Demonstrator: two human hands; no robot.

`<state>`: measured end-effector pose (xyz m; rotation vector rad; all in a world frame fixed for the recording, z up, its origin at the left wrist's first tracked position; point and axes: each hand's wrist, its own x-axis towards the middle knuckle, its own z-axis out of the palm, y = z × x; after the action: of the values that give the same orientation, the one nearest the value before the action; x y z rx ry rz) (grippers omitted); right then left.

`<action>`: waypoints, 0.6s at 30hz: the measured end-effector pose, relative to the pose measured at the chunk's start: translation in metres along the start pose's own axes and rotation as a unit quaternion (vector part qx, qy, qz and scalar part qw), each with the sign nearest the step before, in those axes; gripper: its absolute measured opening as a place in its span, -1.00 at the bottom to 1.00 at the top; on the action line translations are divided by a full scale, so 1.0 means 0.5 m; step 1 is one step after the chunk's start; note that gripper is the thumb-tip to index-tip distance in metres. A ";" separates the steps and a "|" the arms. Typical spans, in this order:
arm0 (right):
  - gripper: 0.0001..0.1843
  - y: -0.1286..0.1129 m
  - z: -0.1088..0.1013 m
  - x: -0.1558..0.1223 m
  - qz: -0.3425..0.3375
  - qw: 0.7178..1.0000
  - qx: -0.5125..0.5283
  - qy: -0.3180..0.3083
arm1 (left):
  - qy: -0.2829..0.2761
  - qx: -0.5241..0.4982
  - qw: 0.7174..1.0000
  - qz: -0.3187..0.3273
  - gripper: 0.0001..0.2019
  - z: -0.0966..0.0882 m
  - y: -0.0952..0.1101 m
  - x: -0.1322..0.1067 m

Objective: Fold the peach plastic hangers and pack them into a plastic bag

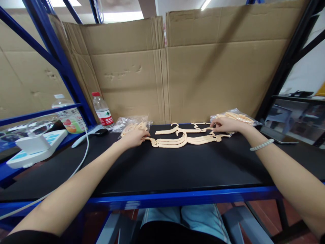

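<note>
A small stack of flat cream-coloured hangers (183,139) lies on the black table top (177,166), and one more hanger (182,129) lies just behind it. My left hand (134,137) rests on the left end of the stack, fingers curled onto it. My right hand (225,124) pinches the right end of the hangers, and a white bead bracelet (262,144) sits on that wrist. A clear bag of hangers (132,124) lies behind my left hand. Another clear bag (238,117) lies behind my right hand.
Upright cardboard sheets (203,67) wall off the back of the table. A water bottle (103,110) stands at the back left beside a blue rack post (63,67). A white device (35,145) and its cable (83,149) are at the left. A dark tray (294,118) sits at the right.
</note>
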<state>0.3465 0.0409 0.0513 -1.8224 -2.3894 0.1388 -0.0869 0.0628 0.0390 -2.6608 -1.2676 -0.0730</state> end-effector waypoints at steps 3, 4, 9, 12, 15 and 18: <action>-0.72 0.004 -0.002 0.004 0.002 0.997 -0.019 0.080 | -0.009 0.009 1.000 -0.007 -0.64 -0.010 0.009 -0.006; -0.74 0.005 -0.001 0.005 0.002 0.995 -0.025 0.099 | -0.006 0.014 1.000 -0.008 -0.62 -0.014 0.013 -0.008; -0.78 0.008 0.008 0.012 -0.019 0.989 -0.037 0.142 | 0.018 0.017 1.000 0.005 -0.51 -0.028 0.038 -0.016; -0.78 0.010 0.019 0.018 -0.015 0.988 -0.028 0.153 | 0.021 -0.004 0.999 0.024 -0.51 -0.027 0.045 -0.016; -0.78 0.008 0.028 0.025 -0.009 0.986 -0.007 0.164 | 0.036 -0.022 0.998 0.046 -0.52 -0.019 0.049 -0.016; -0.79 -0.002 0.029 0.030 -0.001 0.984 0.029 0.176 | 0.045 -0.035 0.996 0.064 -0.48 -0.013 0.057 -0.017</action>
<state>0.3392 0.0552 0.0378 -1.6585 -2.1194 -0.1050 -0.0700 0.0375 0.0402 -2.7567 -1.0832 -0.2199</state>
